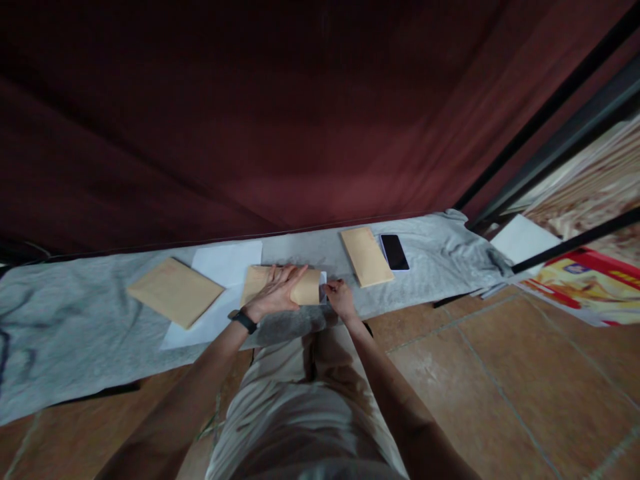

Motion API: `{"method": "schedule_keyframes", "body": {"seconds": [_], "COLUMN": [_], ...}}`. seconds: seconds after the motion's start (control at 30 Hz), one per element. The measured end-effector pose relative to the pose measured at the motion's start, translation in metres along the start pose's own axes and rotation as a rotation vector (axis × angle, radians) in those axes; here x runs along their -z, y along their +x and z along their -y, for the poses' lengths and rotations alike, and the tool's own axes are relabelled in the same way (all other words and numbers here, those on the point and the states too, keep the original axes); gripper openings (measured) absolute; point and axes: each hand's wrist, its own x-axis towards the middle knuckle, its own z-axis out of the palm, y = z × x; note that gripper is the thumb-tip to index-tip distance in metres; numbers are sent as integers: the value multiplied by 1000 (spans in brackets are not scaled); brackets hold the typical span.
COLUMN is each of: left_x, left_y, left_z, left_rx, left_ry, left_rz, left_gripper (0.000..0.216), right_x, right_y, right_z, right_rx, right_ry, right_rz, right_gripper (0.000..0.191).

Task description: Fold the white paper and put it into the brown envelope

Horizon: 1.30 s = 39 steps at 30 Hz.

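A tan paper envelope lies lengthwise in front of me on a grey cloth. My left hand rests flat across it, fingers spread, pressing it down. From the envelope's right end sticks out a short strip of folded white paper. At that strip my right hand is closed, its fingertips pinching the paper's edge; the exact grip is partly hidden by the fingers. Left of the hands, another tan envelope lies partly over white sheets. To the right is a third tan envelope.
A dark-screened phone lies beside the right envelope. The grey cloth covers a long narrow surface against a dark red curtain. Black metal bars and a red and yellow package stand at the right, above the tiled floor.
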Motion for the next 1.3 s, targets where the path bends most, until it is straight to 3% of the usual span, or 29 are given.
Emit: {"method": "schedule_keyframes", "body": {"seconds": [0.37, 1.07, 1.17, 1.3], "left_x": [-4, -7, -8, -22], "left_y": [5, 8, 0, -26], "left_z": [1, -2, -6, -19], "left_rx": [-46, -82, -44, 230], "left_ry": [-24, -34, -115, -437], "left_rz": [-5, 6, -69, -421], "left_gripper": [119, 114, 104, 72], "right_x": [-5, 4, 4, 2], "right_y": [2, -2, -2, -2], "right_z": [10, 9, 9, 8], "right_rx": [3, -78, -102, -138], "right_ry": [-80, 75, 97, 163], "right_rz": [-1, -26, -49, -94], "right_gripper": [23, 20, 21, 20]}}
